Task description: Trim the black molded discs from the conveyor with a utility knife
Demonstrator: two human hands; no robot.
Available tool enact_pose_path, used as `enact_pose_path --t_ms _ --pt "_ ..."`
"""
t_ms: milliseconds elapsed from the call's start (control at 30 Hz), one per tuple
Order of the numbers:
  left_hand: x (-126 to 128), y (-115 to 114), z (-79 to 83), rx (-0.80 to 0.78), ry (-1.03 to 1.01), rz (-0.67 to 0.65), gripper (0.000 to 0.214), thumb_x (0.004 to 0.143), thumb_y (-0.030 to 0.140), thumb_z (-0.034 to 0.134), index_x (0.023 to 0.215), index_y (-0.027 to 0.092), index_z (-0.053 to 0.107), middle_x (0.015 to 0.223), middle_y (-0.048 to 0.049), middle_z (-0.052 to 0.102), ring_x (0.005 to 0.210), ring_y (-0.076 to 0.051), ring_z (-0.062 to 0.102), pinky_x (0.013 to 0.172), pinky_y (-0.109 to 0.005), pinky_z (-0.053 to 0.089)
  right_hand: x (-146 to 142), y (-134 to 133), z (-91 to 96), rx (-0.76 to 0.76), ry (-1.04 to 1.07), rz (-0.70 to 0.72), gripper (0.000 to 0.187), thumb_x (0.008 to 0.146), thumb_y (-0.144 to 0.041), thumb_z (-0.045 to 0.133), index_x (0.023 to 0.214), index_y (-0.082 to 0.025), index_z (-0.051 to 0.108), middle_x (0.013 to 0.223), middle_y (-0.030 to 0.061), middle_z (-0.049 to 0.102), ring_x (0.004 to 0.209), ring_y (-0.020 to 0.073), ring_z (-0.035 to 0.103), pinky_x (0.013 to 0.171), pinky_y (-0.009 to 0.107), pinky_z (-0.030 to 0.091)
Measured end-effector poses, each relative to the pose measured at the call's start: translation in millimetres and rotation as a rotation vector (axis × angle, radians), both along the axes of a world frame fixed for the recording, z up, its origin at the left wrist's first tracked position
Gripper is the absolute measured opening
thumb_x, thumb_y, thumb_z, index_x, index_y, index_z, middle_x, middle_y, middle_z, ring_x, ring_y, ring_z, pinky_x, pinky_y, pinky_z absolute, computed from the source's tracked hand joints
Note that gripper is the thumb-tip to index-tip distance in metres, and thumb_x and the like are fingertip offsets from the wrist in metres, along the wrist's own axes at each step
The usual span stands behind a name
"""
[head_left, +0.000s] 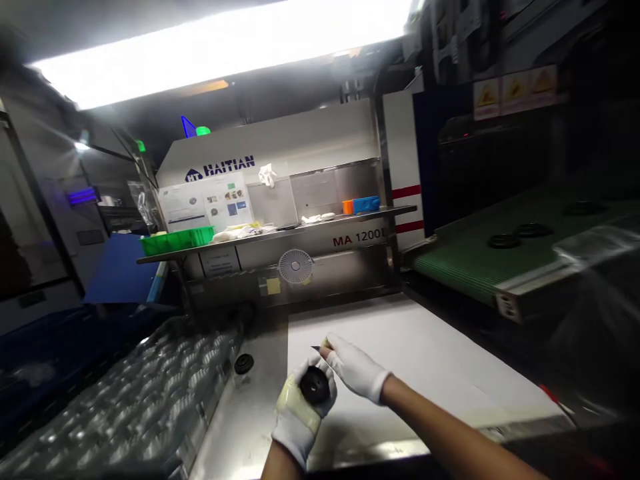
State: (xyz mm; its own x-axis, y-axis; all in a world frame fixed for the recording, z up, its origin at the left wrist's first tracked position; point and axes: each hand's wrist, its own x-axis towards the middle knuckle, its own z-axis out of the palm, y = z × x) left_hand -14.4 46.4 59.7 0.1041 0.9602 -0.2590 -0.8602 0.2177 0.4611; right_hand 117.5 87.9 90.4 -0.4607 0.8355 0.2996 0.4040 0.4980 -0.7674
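"What dominates the room?"
"A broad off-white machine with smooth panels, lettered HAITIAN; at right, a ribbed green conveyor belt."
"And the surface?"
"A shiny steel bench, partly covered by a flat white sheet. To the left, glossy clear plastic trays bulge with rounded pockets."
"The hands?"
"Both in white fabric gloves. The left grip, its glove yellowed, curls around a round black disc with a small central hole, above the bench. A smaller-looking black disc lies near the trays."
"The right grip?"
"Pinched together on a slim, dark pointed blade, near the held disc."
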Motion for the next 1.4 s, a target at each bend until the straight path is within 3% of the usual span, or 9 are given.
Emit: enact_pose_path --t_ms 167,367,567,733,867,967,1133,1233,1400 --pt "-30 43 -2.7 0.029 -0.025 0.275 0.023 0.067 0.002 0.048 0.083 0.017 0.056 0.075 -0.0027 0.057 0.073 -0.015 0.059 0.074 -0.034 0.048 -26 37 -32.4 -0.106 0.125 0.087 0.019 0.085 -0.023 0.031 0.069 -0.019 0.042 0.063 -0.0025 0.051 0.05 0.0105 0.049 0.048 0.02 0.037" --pt "-37 77 -12.4 0.03 0.021 0.315 0.009 0.074 0.025 0.06 0.079 0.018 0.058 0.069 0.0 0.053 0.066 -0.014 0.054 0.065 -0.031 0.048 -23 49 -51.4 -0.089 0.082 -0.021 0.026 0.089 -0.037 0.035 0.073 -0.021 0.048 0.062 -0.0029 0.05 0.056 0.0131 0.046 0.055 0.024 0.033" --pt "-24 73 -16.0 0.068 -0.025 0.246 0.004 0.075 0.019 0.058 0.073 0.017 0.057 0.069 0.0005 0.051 0.067 -0.011 0.053 0.072 -0.028 0.047 -4 34 -55.3 -0.147 0.11 -0.018 0.026 0.088 -0.034 0.036 0.074 -0.019 0.053 0.074 0.0006 0.057 0.07 0.0154 0.051 0.063 0.025 0.036" --pt "8 60 -14.7 0.114 -0.03 0.202 0.005 0.072 0.016 0.061 0.072 0.015 0.056 0.068 0.0001 0.051 0.064 -0.011 0.052 0.066 -0.027 0.046 13 13 -64.9 -0.145 0.143 -0.004 0.033 0.088 -0.039 0.036 0.065 -0.019 0.046 0.061 -0.0027 0.049 0.059 0.013 0.046 0.056 0.022 0.035" --pt "22 61 -24.5 0.13 -0.008 0.174 0.005 0.07 0.014 0.063 0.073 0.014 0.058 0.067 -0.0012 0.052 0.065 -0.013 0.053 0.064 -0.028 0.046 23 18 -75.5 -0.08 0.016 -0.092 0.029 0.09 -0.038 0.035 0.068 -0.02 0.044 0.062 -0.0023 0.051 0.058 0.0134 0.047 0.054 0.023 0.033" --pt "20 71 -26.7 0.125 0.024 0.159 0.006 0.068 0.012 0.062 0.074 0.013 0.059 0.068 -0.0023 0.053 0.065 -0.014 0.053 0.064 -0.029 0.046 21 33 -76.4 -0.056 -0.044 -0.105 0.027 0.09 -0.035 0.035 0.069 -0.021 0.042 0.065 -0.002 0.053 0.06 0.0136 0.048 0.054 0.023 0.032" --pt "11 90 -12.8 0.096 0.069 0.17 0.01 0.067 0.01 0.061 0.077 0.012 0.061 0.068 -0.0035 0.053 0.064 -0.015 0.053 0.062 -0.028 0.046 14 53 -63.6 -0.004 -0.099 -0.105 0.03 0.092 -0.036 0.032 0.069 -0.021 0.044 0.067 -0.0017 0.054 0.061 0.0138 0.049 0.056 0.023 0.032" --pt "9 96 -8.4 0.084 0.064 0.192 0.011 0.067 0.01 0.06 0.077 0.012 0.061 0.069 -0.0036 0.054 0.065 -0.015 0.053 0.063 -0.028 0.047 12 56 -57.9 0.022 -0.154 -0.121 0.033 0.093 -0.038 0.03 0.07 -0.021 0.047 0.067 -0.0014 0.055 0.06 0.0138 0.05 0.055 0.023 0.032" --pt "6 97 -15.8 0.061 0.041 0.233 0.013 0.064 0.006 0.06 0.076 0.012 0.061 0.066 -0.0028 0.053 0.062 -0.013 0.052 0.061 -0.026 0.046 2 52 -61.0 0.026 -0.228 -0.167 0.031 0.093 -0.037 0.029 0.079 -0.021 0.052 0.073 0.0001 0.059 0.064 0.0144 0.053 0.057 0.023 0.032"
